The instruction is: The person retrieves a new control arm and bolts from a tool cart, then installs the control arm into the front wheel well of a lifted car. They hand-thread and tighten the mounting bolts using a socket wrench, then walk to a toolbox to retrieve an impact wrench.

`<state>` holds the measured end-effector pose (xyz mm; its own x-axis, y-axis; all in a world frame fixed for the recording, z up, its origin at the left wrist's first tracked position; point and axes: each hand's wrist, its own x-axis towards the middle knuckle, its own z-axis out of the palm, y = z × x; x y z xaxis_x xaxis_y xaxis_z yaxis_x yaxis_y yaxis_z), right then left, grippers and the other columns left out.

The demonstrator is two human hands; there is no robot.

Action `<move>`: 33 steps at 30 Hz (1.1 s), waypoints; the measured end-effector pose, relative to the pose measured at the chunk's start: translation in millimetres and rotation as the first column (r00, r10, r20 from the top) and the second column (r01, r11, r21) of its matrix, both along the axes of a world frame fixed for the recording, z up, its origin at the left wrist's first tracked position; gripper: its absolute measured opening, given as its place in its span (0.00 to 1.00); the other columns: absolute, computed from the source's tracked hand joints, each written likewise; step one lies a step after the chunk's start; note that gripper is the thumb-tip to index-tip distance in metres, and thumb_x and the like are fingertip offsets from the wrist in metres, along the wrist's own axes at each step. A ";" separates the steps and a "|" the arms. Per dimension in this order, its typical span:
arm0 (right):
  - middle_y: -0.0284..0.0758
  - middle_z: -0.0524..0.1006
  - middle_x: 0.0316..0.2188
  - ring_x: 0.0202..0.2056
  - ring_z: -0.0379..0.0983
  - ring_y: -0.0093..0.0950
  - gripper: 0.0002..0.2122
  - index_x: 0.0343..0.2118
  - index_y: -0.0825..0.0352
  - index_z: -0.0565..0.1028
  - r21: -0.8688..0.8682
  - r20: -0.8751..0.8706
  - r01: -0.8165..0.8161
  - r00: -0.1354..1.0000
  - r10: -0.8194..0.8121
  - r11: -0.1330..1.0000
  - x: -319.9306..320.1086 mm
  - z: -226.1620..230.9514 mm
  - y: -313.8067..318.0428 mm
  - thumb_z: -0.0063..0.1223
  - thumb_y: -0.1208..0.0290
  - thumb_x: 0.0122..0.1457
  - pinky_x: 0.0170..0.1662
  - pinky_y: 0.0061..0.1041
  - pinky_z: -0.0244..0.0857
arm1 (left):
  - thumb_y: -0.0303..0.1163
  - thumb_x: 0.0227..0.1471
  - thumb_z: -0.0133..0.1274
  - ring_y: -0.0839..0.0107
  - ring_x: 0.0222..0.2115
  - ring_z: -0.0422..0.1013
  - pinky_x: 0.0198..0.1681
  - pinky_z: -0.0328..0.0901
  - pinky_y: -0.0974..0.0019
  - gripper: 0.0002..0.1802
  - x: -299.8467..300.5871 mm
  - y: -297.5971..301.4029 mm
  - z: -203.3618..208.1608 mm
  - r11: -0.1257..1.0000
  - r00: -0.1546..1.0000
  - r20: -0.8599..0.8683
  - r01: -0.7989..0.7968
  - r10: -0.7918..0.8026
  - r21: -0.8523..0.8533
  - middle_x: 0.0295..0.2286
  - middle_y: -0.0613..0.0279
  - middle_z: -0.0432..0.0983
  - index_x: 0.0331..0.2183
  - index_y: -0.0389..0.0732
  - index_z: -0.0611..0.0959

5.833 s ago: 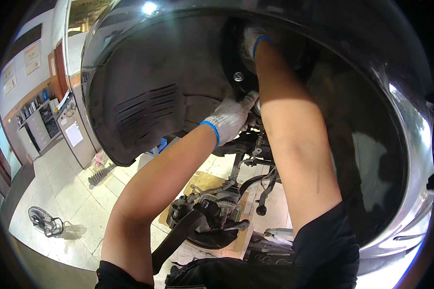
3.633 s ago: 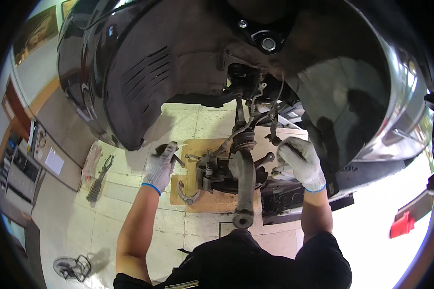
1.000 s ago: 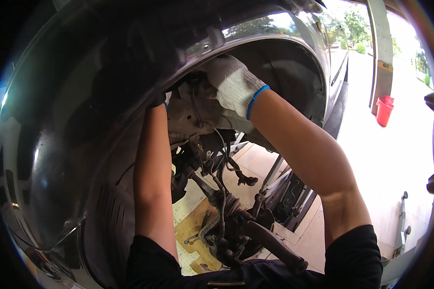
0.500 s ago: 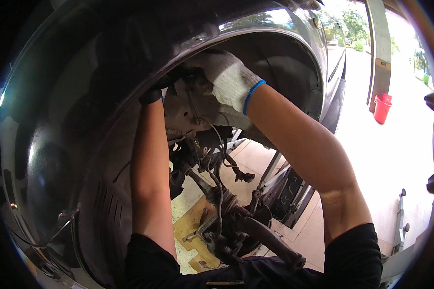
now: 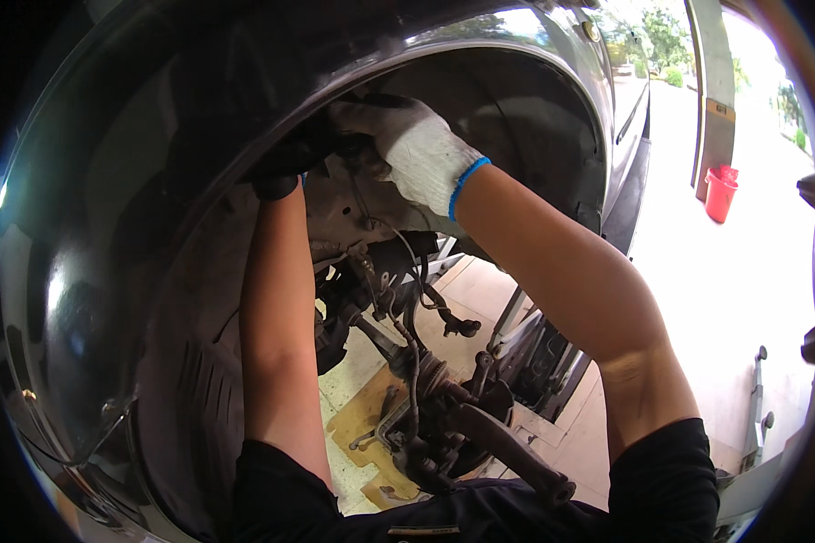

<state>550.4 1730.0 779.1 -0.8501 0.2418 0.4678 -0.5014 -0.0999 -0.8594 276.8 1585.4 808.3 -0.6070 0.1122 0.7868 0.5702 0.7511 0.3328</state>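
Both my arms reach up into the wheel well of a dark car. My right hand (image 5: 412, 149), in a white knit glove with a blue cuff, is up under the fender's arch. Its fingers bend round toward a dark part in the shadow, which I cannot make out. My left hand (image 5: 290, 163) is close beside it on the left, deep in shadow, with a black band at the wrist; its fingers are hidden. Below the hands hang a thin cable (image 5: 409, 242) and a drive shaft (image 5: 380, 337), which runs down to the wheel hub assembly (image 5: 453, 434).
The fender (image 5: 109, 208) curves round on the left, and the wheel arch liner (image 5: 534, 127) lies behind my right hand. A control arm (image 5: 512, 452) sticks out toward me. Brown cardboard (image 5: 353, 425) lies on the floor. A red bucket (image 5: 720, 195) stands by a post at right.
My right hand has shifted slightly left, closer to the left hand. My left forearm has moved slightly left, and its wrist is a little deeper in shadow.
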 end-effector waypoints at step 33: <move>0.47 0.81 0.52 0.51 0.79 0.43 0.26 0.58 0.65 0.77 0.416 -0.396 0.427 0.880 -0.263 0.803 3.5 37.0 11.0 0.60 0.50 0.64 0.58 0.35 0.70 | 0.44 0.64 0.53 0.74 0.28 0.69 0.30 0.68 0.70 0.20 14.7 6.4 13.5 0.848 0.895 -0.013 0.426 -0.445 0.317 0.30 0.62 0.74 0.49 0.40 0.79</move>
